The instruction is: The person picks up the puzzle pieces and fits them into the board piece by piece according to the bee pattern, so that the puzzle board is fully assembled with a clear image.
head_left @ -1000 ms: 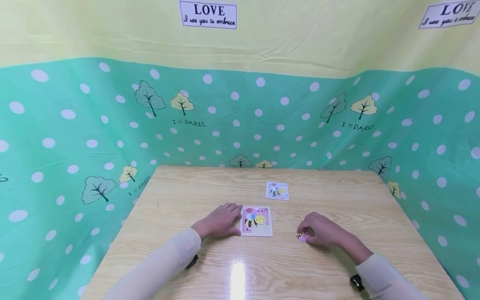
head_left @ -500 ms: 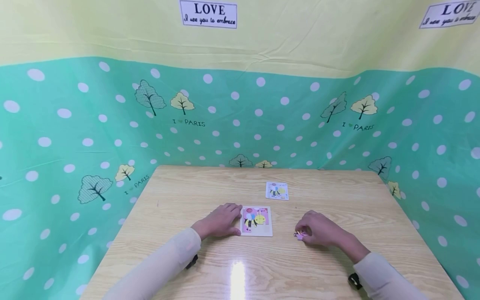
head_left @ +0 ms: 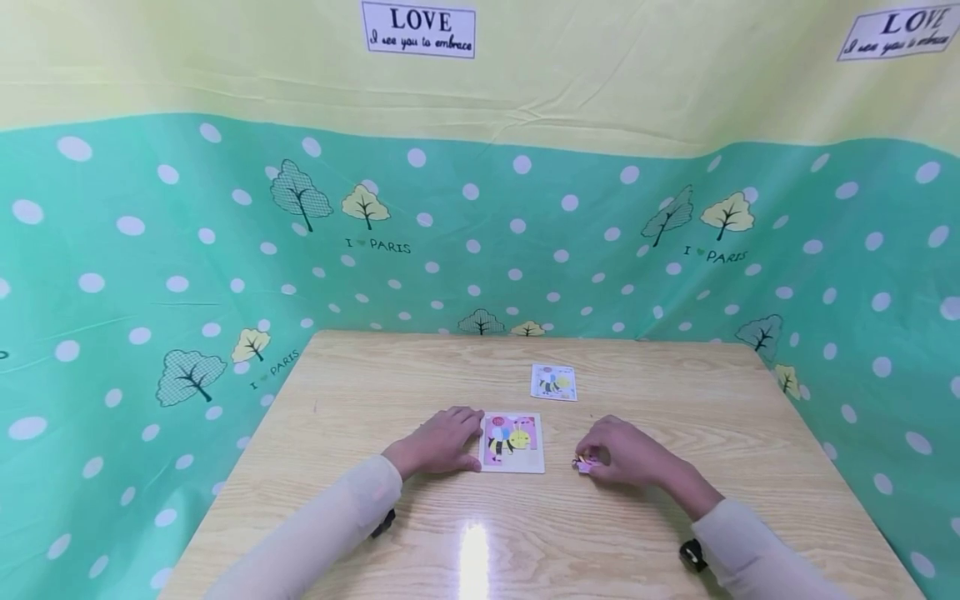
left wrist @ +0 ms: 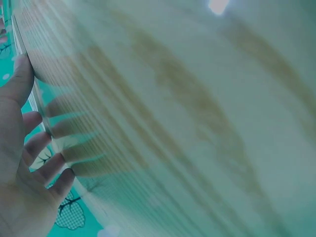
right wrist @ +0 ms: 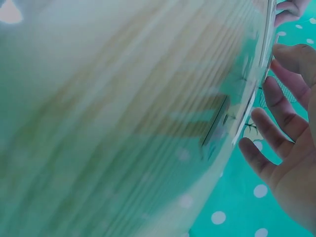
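Observation:
My left hand (head_left: 441, 440) rests against the left side of a square puzzle board (head_left: 533, 461), its thumb near the lower corner and fingers near the upper one. Fairly straight, spread fingers (left wrist: 45, 168) show in the left wrist view. A yellow and black bee on pink fills most of the board; its lower right part is bare and pale. To the right of the board, my right hand (head_left: 628, 452) pinches a small pink puzzle piece (head_left: 585, 465) between thumb and fingertips, low over the table. Part of that piece is hidden behind the fingers.
Behind the board, slightly to the right, lies a square card (head_left: 553, 383) with a similar bee picture. The wooden table (head_left: 375, 375) ends at a green, dotted cloth (head_left: 517, 275) at the back and sides.
My right hand has moved left towards the board with the puzzle piece, and slightly away from me. The left hand and the board have stayed in place.

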Motion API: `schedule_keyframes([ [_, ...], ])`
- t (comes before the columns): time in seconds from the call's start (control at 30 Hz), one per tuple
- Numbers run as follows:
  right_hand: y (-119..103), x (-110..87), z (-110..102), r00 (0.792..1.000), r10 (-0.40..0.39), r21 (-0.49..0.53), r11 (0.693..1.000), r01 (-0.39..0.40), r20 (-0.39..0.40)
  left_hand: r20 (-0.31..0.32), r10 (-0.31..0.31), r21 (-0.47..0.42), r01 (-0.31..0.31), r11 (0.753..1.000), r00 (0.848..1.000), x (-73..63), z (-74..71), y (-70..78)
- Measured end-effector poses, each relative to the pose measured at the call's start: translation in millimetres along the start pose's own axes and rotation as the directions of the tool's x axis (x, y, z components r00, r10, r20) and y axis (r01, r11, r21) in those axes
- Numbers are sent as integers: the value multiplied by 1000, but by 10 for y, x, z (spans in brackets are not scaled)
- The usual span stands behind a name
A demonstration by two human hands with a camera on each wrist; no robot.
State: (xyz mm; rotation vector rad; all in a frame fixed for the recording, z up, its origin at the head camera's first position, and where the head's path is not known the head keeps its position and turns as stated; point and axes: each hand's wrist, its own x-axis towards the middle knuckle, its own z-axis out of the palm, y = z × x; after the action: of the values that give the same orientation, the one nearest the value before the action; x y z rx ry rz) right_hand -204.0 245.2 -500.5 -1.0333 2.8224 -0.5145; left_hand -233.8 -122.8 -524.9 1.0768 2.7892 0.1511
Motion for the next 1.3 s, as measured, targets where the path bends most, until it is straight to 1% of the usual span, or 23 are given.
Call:
schedule_keyframes([
  [0.2,-85,102,28,1000,-7,-1,1000,7,-1,0,-2,0,2,1000,1000,-3,-1,-1],
  [0.47,-233,265,65,999,36,-8,999,-35,26,-9,0,9,0,1000,1000,-1,6,-7],
  [0.57,-285,331,78,999,31,-5,1000,-31,28,-8,0,8,0,1000,1000,-4,4,-3],
  [0.77,-371,450,95,1000,-4,-19,1000,4,21,-5,4,19,-4,1000,1000,-7,-3,0],
  [0.9,-406,515,106,1000,-4,-19,1000,5,26,-10,9,30,-9,1000,1000,-3,-9,-1],
  [1.07,-442,596,113,1000,-3,-10,1000,4,29,-7,4,16,-4,1000,1000,-1,-8,0],
  [1.3,-510,704,146,998,-8,-9,1000,9,64,-5,3,17,-3,1000,1000,6,13,-11],
])
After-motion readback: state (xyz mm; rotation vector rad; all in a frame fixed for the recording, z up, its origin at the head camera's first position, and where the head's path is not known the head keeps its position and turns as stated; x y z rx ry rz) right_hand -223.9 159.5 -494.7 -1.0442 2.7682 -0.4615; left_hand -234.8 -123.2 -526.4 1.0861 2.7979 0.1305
